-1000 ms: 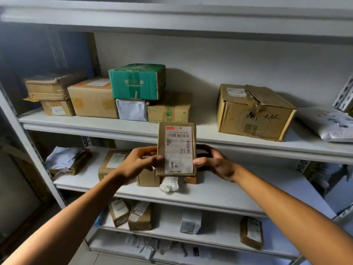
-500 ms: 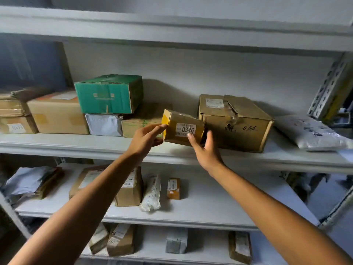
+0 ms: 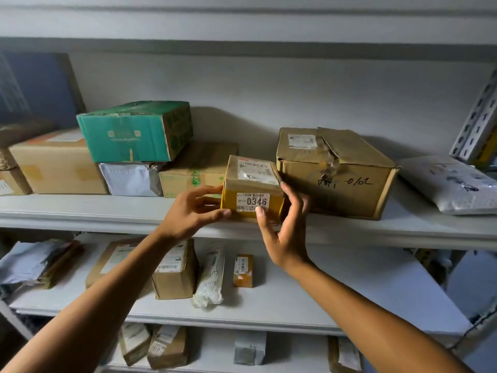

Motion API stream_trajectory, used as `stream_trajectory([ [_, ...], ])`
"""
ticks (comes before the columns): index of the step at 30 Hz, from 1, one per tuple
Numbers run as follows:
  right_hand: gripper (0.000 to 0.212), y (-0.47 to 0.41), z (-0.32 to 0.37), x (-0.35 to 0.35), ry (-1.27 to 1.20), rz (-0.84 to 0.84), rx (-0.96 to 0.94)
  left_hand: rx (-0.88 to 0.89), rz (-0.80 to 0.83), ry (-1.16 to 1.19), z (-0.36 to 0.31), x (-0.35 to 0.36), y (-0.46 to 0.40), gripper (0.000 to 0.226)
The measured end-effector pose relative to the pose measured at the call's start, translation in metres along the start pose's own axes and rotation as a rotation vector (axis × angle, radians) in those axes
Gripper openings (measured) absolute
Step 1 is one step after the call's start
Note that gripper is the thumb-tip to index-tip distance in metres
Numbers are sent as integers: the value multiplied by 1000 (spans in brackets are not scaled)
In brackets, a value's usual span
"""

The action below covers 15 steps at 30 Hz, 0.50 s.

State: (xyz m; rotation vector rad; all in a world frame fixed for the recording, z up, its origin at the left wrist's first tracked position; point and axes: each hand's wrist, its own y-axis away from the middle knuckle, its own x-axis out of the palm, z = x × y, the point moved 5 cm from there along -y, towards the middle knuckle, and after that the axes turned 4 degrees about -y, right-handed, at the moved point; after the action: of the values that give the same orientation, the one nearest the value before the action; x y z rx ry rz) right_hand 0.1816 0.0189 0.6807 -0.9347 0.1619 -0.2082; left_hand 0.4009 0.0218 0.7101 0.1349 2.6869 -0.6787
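A small brown parcel (image 3: 251, 179) with a yellow taped front and a white label reading 0346 sits at the front edge of the upper shelf (image 3: 94, 211). It is between a low brown box (image 3: 197, 168) and a large brown carton (image 3: 336, 170). My left hand (image 3: 192, 212) holds the parcel's left side, thumb under its lower front corner. My right hand (image 3: 285, 232) holds the right side, with the thumb on the label and the fingers along the right face.
A green box (image 3: 134, 130) rests on a white packet (image 3: 129, 179) at the left, beside more brown boxes (image 3: 56, 165). A white padded mailer (image 3: 451, 184) lies at the far right. The lower shelf (image 3: 336, 292) holds several small parcels, and more sit below.
The parcel went from upright in front of me up to the upper shelf, turned label-forward, and now sits level between the boxes. Both hands stayed on its sides.
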Motion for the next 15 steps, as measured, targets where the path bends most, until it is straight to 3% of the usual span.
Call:
stream_trajectory([
  [8, 58, -1, -3, 11, -13, 26, -152, 80, 67, -148, 0, 1, 4, 34],
  [15, 53, 9, -7, 9, -23, 44, -175, 84, 138, -154, 10, 2, 5, 40],
])
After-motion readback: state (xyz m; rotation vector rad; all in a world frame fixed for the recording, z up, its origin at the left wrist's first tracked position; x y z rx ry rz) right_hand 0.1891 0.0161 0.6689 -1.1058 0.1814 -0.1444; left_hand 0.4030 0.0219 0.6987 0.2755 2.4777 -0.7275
